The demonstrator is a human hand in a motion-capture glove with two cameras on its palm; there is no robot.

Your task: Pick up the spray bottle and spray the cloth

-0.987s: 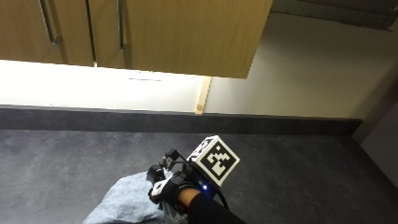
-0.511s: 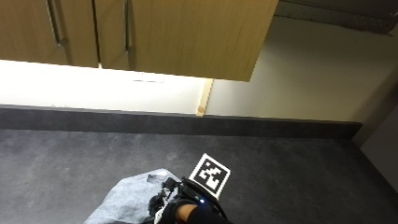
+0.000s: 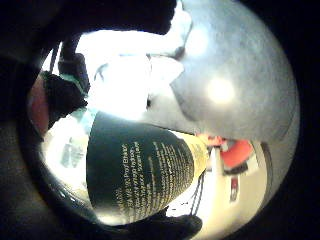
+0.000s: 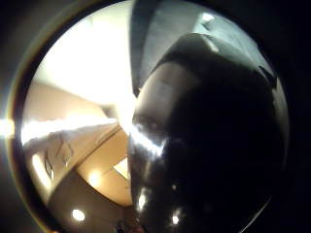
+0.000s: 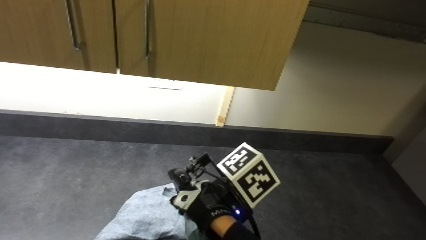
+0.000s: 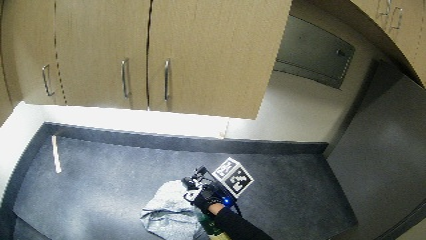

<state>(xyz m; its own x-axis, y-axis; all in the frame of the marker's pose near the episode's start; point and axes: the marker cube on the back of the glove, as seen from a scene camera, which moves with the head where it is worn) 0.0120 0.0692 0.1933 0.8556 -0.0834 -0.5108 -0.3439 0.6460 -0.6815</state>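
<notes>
The spray bottle (image 3: pixel 142 172) shows best in the little finger side palm view: a dark body with a black label of small pale print and a yellow band at one end, filling much of that view, so it sits close against the palm. In the thumb side palm view the same bottle (image 4: pixel 209 141) is a glossy dark rounded mass taking up most of the view, with lit cabinet fronts (image 4: pixel 73 145) beside it. In the wide outside view only a sliver of the bottle (image 6: pixel 212 226) shows below the glove, greenish with a yellow patch, at the near edge of the cloth (image 6: pixel 170 212). Its long axis there seems to run roughly upright along the hand; which way the nozzle faces cannot be told. The gloved right hand (image 5: pixel 210 202) is over the cloth's right side, with its back to the outside camera; dark fingertips (image 3: pixel 165 226) curl at the edge of the bottle's label, so the hand grips the bottle. The cloth (image 5: pixel 143 217) is a crumpled grey-blue heap lying on the dark speckled tabletop (image 5: pixel 73 175). Beyond the cloth, the tabletop meets a dark upstand (image 5: pixel 100 127) and a bright white wall (image 5: pixel 86 95), with wooden wall cabinets (image 5: pixel 200 40) bearing metal bar handles (image 5: pixel 148 27) above.
</notes>
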